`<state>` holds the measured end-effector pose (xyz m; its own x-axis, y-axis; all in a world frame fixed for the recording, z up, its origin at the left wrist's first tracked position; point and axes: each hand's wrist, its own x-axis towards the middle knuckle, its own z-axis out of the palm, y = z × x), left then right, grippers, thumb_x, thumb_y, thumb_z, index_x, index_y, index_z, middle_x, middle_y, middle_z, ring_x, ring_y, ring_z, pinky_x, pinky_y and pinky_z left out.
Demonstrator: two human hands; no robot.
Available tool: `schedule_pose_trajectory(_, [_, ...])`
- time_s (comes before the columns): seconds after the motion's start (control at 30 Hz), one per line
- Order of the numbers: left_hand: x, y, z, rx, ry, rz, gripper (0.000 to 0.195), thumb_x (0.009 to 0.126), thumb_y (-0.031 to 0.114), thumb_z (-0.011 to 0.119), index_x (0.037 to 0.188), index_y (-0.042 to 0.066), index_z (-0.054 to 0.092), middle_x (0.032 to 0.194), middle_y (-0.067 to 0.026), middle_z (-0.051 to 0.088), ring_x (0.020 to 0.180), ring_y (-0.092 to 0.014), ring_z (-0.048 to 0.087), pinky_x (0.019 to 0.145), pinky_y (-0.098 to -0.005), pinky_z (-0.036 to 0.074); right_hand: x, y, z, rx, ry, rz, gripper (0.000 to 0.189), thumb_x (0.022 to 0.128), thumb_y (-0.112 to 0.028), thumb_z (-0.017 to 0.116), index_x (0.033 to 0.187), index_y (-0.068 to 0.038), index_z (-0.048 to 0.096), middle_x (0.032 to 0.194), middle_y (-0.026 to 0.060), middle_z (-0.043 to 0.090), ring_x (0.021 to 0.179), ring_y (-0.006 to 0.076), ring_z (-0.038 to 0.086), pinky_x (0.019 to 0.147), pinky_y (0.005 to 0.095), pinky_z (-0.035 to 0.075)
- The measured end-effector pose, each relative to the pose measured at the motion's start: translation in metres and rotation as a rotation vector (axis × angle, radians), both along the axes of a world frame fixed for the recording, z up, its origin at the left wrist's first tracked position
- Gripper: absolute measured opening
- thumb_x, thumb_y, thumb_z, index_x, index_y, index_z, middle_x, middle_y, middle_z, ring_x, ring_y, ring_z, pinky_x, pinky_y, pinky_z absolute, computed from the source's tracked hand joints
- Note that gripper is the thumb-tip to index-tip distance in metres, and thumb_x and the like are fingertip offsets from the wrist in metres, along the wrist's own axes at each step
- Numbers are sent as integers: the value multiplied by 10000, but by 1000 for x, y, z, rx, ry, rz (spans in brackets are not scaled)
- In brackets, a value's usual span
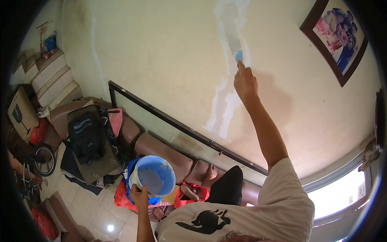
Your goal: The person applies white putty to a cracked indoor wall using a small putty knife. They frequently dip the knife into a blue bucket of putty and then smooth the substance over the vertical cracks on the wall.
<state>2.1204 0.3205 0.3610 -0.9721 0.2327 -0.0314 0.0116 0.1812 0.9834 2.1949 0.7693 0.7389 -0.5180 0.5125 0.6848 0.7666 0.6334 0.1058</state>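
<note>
My right hand (246, 80) is raised against the wall (166, 57) with its fingers closed on the handle of a putty knife (239, 56). The blade, blue near the hand, lies at a long patch of wet grey filler (231, 33) bordered by white filler. Lower down, my left hand (139, 195) grips the rim of a blue-lined plastic bucket (167, 169), which is tilted so that grey paste (149, 181) shows inside.
A dark rail (169, 119) runs along the wall above a brown sofa (163, 148). A framed picture (308, 25) hangs at right. Backpack (86, 136), bicycle (44, 160), cardboard box (22, 112) and tiled stairs (50, 81) are at left. One bare foot (212, 171) rests on the sofa.
</note>
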Motion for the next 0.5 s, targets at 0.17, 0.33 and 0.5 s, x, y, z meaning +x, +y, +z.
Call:
schedule_pose_trajectory(0.17, [-5, -2, -18, -6, -10, -13, 364, 780, 149, 687, 651, 19, 372, 554, -22, 376, 519, -111, 354, 457, -350, 307, 21, -2, -15, -32, 19, 103, 410, 953, -129, 544, 1358, -76, 508, 1034, 228, 613, 830, 424, 682, 722, 511, 577])
schedule_pose_trajectory(0.33, [-13, 2, -11, -20, -78, -63, 331, 787, 144, 687, 673, 17, 404, 578, -23, 415, 513, -116, 394, 457, -340, 335, -31, 3, 18, 73, 9, 150, 435, 940, -118, 555, 1366, -51, 499, 1054, 230, 610, 820, 423, 681, 718, 499, 582])
schedule_pose_trajectory(0.5, [-11, 6, 5, -22, 86, -33, 364, 795, 154, 694, 666, 17, 383, 544, -32, 384, 450, -125, 412, 418, -346, 344, -33, -3, 13, -52, -4, 40, 469, 937, -116, 553, 1394, -52, 472, 1080, 236, 598, 830, 421, 680, 723, 506, 582])
